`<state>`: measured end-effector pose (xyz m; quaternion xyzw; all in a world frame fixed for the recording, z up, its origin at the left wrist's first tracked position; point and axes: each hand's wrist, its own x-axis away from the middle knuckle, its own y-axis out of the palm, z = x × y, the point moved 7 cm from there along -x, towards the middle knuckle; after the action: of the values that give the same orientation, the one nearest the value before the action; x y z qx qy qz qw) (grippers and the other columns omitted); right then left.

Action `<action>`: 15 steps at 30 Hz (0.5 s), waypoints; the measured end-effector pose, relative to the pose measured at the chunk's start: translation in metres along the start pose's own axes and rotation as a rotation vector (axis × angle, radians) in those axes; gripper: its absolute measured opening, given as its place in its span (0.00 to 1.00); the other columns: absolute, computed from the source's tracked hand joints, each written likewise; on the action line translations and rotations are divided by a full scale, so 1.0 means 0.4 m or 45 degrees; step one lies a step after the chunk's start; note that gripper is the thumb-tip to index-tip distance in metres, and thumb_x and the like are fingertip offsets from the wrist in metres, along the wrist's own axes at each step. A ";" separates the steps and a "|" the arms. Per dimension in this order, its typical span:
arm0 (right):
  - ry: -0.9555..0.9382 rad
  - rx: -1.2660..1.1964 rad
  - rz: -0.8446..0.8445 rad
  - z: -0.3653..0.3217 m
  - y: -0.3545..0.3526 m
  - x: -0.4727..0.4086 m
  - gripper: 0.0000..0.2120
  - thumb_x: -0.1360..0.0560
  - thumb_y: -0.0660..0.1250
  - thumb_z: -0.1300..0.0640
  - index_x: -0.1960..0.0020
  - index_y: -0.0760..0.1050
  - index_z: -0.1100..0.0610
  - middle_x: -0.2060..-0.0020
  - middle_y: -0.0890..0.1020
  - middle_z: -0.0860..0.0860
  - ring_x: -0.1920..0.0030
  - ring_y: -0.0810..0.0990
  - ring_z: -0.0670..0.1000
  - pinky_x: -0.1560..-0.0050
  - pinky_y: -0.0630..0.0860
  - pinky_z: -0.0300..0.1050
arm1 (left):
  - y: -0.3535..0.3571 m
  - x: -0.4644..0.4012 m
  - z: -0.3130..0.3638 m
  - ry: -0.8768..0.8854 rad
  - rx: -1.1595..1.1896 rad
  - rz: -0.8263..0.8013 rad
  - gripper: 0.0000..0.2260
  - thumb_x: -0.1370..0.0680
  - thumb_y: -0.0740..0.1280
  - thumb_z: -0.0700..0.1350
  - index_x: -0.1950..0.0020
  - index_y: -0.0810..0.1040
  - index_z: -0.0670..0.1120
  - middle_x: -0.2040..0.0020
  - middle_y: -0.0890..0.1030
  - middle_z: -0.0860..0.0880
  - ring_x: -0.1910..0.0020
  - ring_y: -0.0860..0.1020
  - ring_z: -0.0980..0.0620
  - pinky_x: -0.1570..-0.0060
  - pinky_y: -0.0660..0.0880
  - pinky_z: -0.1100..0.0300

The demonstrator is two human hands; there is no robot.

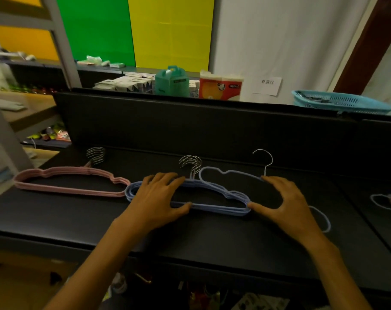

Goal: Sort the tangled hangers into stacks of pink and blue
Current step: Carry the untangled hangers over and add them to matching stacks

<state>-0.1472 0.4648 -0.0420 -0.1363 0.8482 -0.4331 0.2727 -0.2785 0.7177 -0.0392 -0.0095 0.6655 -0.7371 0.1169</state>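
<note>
1. My left hand (161, 195) presses flat, fingers spread, on the stack of blue velvet-coated wire hangers (212, 198) mid-table, steadying it.
2. My right hand (284, 198) arches over one loose blue hanger (230, 173), apparently aligning it.
3. The pink hanger stack (71, 180) lies left, kept apart by colour.

Teal basket (342, 101); tissue pack (220, 86)

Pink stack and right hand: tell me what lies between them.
In the head view, the blue stack lies between the pink stack and the right hand, with the left hand resting on its left part.
</note>
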 end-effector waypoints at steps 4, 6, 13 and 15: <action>-0.052 0.063 -0.062 -0.064 0.051 -0.019 0.40 0.37 0.73 0.36 0.30 0.64 0.45 0.31 0.67 0.50 0.31 0.64 0.50 0.34 0.62 0.47 | -0.042 0.048 -0.057 -0.053 -0.132 0.017 0.34 0.25 0.58 0.67 0.24 0.53 0.55 0.24 0.57 0.51 0.26 0.55 0.50 0.28 0.52 0.50; -0.076 0.083 -0.096 -0.104 0.079 -0.030 0.39 0.36 0.72 0.36 0.29 0.63 0.45 0.31 0.66 0.49 0.31 0.63 0.50 0.33 0.61 0.47 | -0.059 0.066 -0.089 -0.067 -0.155 0.040 0.34 0.25 0.57 0.67 0.24 0.53 0.54 0.24 0.58 0.51 0.26 0.55 0.50 0.28 0.53 0.50; -0.157 0.089 -0.245 -0.254 0.162 -0.048 0.39 0.34 0.71 0.36 0.28 0.62 0.46 0.30 0.64 0.48 0.30 0.61 0.48 0.32 0.60 0.46 | -0.094 0.090 -0.197 -0.060 -0.087 0.072 0.34 0.26 0.60 0.65 0.24 0.56 0.53 0.25 0.60 0.50 0.27 0.57 0.50 0.29 0.55 0.50; -0.188 0.092 -0.285 -0.288 0.187 -0.049 0.39 0.34 0.70 0.36 0.27 0.61 0.46 0.29 0.64 0.48 0.30 0.61 0.48 0.32 0.59 0.45 | -0.097 0.088 -0.213 -0.039 -0.082 0.087 0.34 0.26 0.60 0.66 0.24 0.56 0.53 0.25 0.60 0.51 0.27 0.57 0.50 0.30 0.56 0.50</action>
<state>-0.1978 0.5942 -0.0408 -0.2515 0.7892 -0.4800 0.2890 -0.3333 0.7979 -0.0156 -0.0019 0.6871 -0.7106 0.1516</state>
